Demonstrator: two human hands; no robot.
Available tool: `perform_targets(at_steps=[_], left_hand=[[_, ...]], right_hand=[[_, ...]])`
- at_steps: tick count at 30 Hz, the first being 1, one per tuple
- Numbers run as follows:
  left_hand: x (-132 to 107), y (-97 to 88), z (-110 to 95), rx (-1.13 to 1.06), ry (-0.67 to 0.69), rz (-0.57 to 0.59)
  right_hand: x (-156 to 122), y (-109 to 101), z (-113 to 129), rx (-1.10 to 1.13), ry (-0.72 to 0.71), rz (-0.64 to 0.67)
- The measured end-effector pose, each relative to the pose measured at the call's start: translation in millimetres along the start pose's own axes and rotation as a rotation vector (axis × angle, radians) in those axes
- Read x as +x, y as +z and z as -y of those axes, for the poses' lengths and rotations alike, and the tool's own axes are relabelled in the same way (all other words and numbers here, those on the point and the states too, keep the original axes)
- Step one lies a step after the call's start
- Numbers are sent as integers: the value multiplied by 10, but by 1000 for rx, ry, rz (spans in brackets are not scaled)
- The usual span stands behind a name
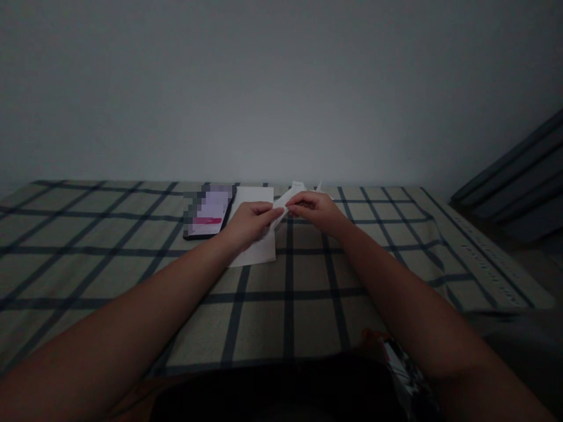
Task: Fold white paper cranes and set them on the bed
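Observation:
A narrow white piece of paper (282,201), which looks folded, is held between my two hands. My left hand (251,221) pinches its near end, thumb pointing right. From the other side, my right hand (317,208) grips it with thumb and fingertips close together. Under and beside my left hand lie flat white sheets of paper (257,252) on the checked cloth. A small pointed white bit (319,186) shows just behind my right hand; I cannot tell whether it belongs to the held paper.
A phone (210,212) with a lit, partly blurred screen lies left of the sheets. The checked tablecloth (308,275) covers the table, which meets a grey wall (281,88) at the back. Dark folded fabric (514,170) hangs at the right.

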State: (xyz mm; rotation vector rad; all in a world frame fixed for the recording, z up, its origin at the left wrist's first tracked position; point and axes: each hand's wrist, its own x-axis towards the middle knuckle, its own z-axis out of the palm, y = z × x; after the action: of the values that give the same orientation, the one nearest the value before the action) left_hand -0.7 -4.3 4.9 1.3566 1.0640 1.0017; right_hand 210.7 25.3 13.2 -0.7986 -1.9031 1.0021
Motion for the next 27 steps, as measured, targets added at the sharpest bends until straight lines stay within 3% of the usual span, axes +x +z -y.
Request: perform_targets(at_steps=[10,18,27], left_hand=[[11,-26,10,62,51,44],[-40,7,-63,252,62,-46],[26,6,35,133,82,-87]], right_hand=[[22,39,-54,3,11,-44],[14,89,-29,-52,1,-60],[23,130,-74,296,84,-126]])
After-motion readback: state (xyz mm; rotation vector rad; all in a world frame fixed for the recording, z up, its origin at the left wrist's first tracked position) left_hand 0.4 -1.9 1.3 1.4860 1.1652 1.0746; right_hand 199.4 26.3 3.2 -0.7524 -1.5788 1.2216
